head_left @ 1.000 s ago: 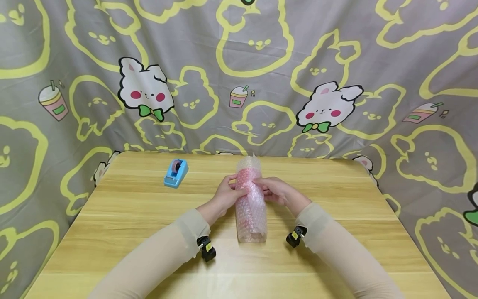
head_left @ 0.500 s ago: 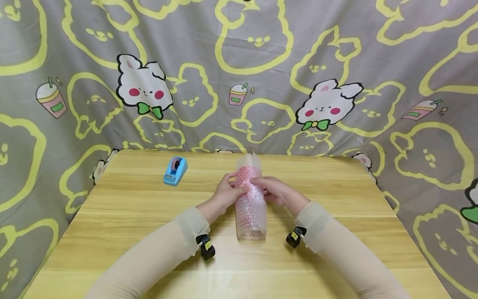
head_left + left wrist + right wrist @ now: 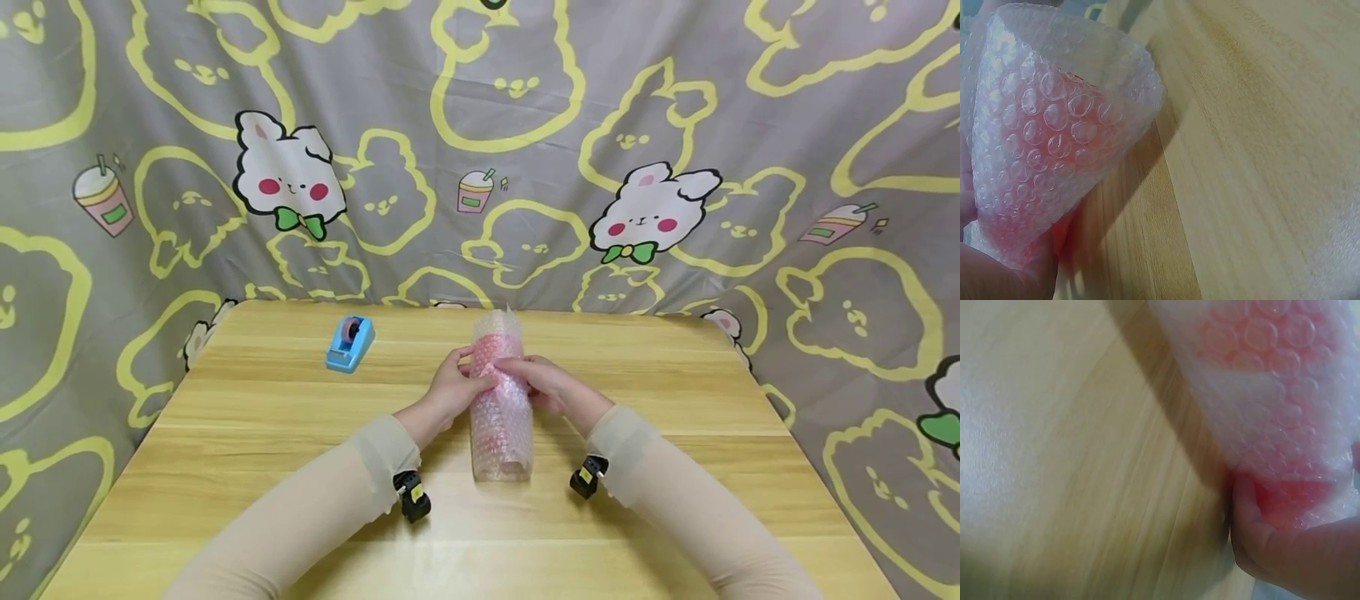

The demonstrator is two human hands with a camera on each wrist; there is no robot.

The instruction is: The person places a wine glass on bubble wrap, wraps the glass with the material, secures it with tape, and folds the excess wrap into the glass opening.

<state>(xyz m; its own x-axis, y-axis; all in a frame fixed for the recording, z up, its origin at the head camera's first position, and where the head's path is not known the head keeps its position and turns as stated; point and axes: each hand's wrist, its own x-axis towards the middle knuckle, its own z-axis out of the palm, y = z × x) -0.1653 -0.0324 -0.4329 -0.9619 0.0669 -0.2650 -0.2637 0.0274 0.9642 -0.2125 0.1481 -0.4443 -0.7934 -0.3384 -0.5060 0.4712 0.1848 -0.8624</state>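
Note:
A roll of clear bubble wrap (image 3: 502,433) lies lengthwise on the table, with something pink and red showing through its layers. My left hand (image 3: 452,390) grips it from the left, the thumb lying over the top. From the right, my right hand (image 3: 546,383) holds the same roll, its thumb pressing on the upper face near the middle. The left wrist view shows the open end of the bubble wrap (image 3: 1054,119) with large bubbles. In the right wrist view, fingers (image 3: 1249,512) curl against the wrap's side. What is inside is blurred by the plastic.
A blue tape dispenser (image 3: 349,343) with a roll of tape stands at the back left of the wooden table (image 3: 247,467). Behind the table hangs a grey curtain (image 3: 405,100) with yellow outlines and cartoon rabbits.
Both hands keep their hold on the bubble wrap. The right thumb has slid slightly left across its top. The whole view shifts a little.

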